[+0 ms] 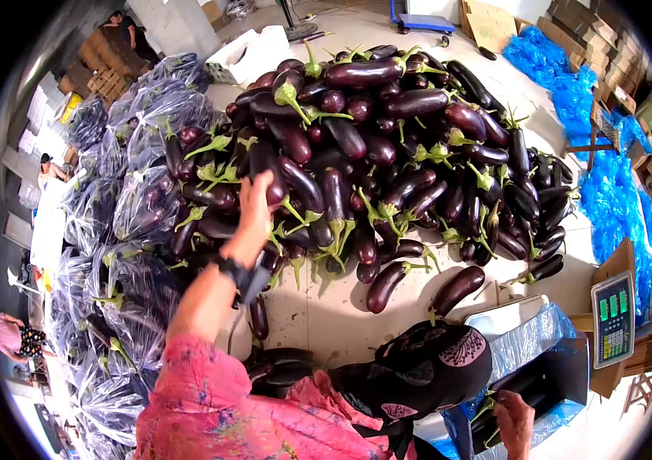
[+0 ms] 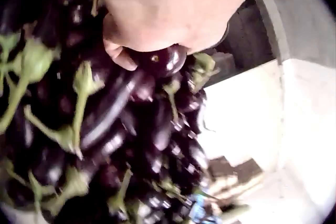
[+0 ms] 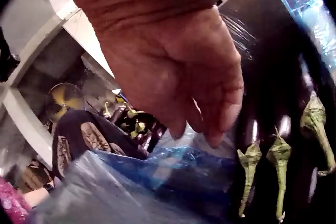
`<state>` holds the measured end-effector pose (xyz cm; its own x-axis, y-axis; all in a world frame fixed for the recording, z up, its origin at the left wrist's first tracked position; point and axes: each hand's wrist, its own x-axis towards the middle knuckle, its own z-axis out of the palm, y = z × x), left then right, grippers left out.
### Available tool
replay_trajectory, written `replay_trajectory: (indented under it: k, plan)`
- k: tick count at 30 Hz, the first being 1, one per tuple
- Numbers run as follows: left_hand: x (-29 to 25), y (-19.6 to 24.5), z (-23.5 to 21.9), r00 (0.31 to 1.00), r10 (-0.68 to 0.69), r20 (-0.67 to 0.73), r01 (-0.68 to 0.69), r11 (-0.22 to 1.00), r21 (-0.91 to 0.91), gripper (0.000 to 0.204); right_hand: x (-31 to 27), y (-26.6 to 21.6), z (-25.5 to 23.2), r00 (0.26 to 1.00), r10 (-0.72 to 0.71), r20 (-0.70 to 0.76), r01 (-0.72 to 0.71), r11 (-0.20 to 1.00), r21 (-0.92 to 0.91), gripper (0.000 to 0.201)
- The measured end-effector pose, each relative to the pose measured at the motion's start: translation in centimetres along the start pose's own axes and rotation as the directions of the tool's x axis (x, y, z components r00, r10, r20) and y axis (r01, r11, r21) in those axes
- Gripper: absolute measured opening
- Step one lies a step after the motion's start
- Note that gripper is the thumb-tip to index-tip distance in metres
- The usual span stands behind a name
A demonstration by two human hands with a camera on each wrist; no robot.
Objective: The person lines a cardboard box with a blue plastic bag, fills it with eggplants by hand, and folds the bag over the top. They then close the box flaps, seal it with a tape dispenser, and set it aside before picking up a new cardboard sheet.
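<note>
In the head view my left hand [image 1: 253, 211] reaches into a big heap of eggplants [image 1: 387, 138]. It grips one dark purple eggplant [image 1: 265, 165]; in the left wrist view the rounded end of that eggplant [image 2: 163, 61] shows beneath the curled fingers. The palm hides most of it there. My right hand [image 1: 514, 422] hovers by a box lined with blue plastic [image 1: 525, 337]. Loosely bent and holding nothing, the right hand [image 3: 178, 71] appears in its wrist view beside several eggplants [image 3: 278, 153] lying side by side in the box, green stems toward the camera.
Clear plastic bags full of eggplants [image 1: 142, 192] line the left side. A scale display [image 1: 613, 318] stands at the right, near blue plastic sheeting [image 1: 617, 199] and cardboard boxes [image 1: 579, 31]. Loose eggplants [image 1: 456, 290] lie on the floor before the heap. A patterned head covering [image 1: 433, 360] sits below.
</note>
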<state>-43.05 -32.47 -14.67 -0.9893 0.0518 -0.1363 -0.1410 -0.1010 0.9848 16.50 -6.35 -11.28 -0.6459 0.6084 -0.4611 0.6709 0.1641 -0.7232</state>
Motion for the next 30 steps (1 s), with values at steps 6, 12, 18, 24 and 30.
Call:
replay_trajectory:
  k: [6, 12, 18, 24, 30]
  plan:
    - [-18.3, 3.0, 7.9, 0.678, 0.030, 0.734, -0.018, 1.000, -0.025, 0.068, 2.7, -14.3, -0.1, 0.967, -0.137, -0.213, 0.218, 0.880, 0.423, 0.089]
    - [-21.4, 5.3, 15.5, -0.110, 0.136, 0.985, -0.496, 0.851, -0.173, 0.073, 7.7, -17.1, 0.3, 0.943, -0.237, -0.232, 0.316, 0.429, 0.846, 0.067]
    - [-1.5, 13.0, 14.5, 0.591, 0.398, 0.702, -0.807, 0.276, 0.523, 0.042, 1.9, -6.3, -8.7, 0.883, 0.079, -0.462, 0.370, 0.488, 0.791, 0.038]
    - [28.2, 10.6, -1.4, 0.696, 0.336, 0.635, -0.560, -0.300, 0.772, 0.099, -3.8, 2.3, -8.2, 0.850, 0.376, -0.370, -0.119, 0.821, 0.559, 0.046]
    - [18.6, 9.3, 3.2, 0.646, 0.447, 0.618, -0.545, -0.297, 0.784, 0.110, 0.6, 4.8, -2.8, 0.807, 0.475, -0.351, -0.322, 0.852, 0.413, 0.050]
